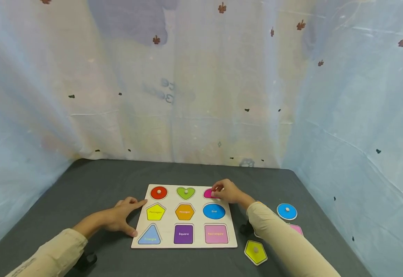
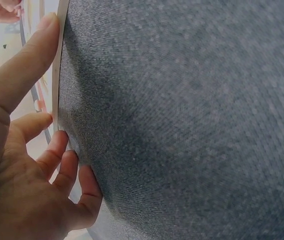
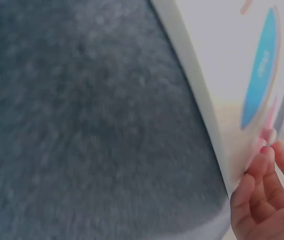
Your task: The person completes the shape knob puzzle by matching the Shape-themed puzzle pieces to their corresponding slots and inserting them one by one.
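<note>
Supporting surface [image 1: 111, 181]: dark grey, under everything.
Puzzle board [image 1: 167, 234]: flat, left edge braced; off-centre push at the right could swivel it.
Right sleeve [image 1: 288, 238]: near loose yellow pentagon [image 1: 252, 255]; low sweep could shift it.
Left grip [image 1: 119, 217]: thumb and forefinger spread along board's left edge.
Right grip [image 1: 230, 192]: fingertips at pink piece [image 1: 207, 193]; pinching or just touching, can't tell.
Pink piece: at top-right slot, seating hidden; tilt could jam it.
Knob [image 3: 269, 135]: pale, beside right fingertips.
</note>
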Demonstrator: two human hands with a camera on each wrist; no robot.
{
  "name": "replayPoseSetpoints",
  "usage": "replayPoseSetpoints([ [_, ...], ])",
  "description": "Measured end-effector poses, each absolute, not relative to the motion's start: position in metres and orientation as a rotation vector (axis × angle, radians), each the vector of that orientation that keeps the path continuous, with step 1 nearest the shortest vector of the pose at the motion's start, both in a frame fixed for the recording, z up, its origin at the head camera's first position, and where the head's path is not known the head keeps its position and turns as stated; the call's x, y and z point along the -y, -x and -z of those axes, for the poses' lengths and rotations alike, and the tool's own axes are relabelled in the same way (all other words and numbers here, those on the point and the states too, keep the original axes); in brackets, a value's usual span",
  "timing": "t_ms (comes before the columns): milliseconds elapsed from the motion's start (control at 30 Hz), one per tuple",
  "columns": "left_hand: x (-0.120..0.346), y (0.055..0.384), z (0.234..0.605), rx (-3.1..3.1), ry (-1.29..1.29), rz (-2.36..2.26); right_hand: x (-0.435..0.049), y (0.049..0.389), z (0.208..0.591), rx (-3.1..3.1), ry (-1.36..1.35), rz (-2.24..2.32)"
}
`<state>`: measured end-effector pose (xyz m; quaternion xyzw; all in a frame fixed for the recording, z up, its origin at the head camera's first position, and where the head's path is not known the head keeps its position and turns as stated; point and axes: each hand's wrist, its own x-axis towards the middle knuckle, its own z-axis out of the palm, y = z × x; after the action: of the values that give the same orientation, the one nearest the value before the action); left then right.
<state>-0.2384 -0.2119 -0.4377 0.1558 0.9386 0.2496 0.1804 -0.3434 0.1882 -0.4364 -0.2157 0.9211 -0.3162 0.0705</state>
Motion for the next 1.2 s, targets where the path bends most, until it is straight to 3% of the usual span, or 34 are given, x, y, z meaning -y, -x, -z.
replayPoseSetpoints([
  [600, 0.215, 0.24, 0.439, -2.648, -0.454, -0.712, -0.247, 0.314, 0.406, -2.692, 0.793, 1.044],
  [1200, 0.216, 0.241, 0.444, -2.65, -0.468, -0.736, -0.29, 0.281, 0.419, -2.665, 0.82, 1.064],
])
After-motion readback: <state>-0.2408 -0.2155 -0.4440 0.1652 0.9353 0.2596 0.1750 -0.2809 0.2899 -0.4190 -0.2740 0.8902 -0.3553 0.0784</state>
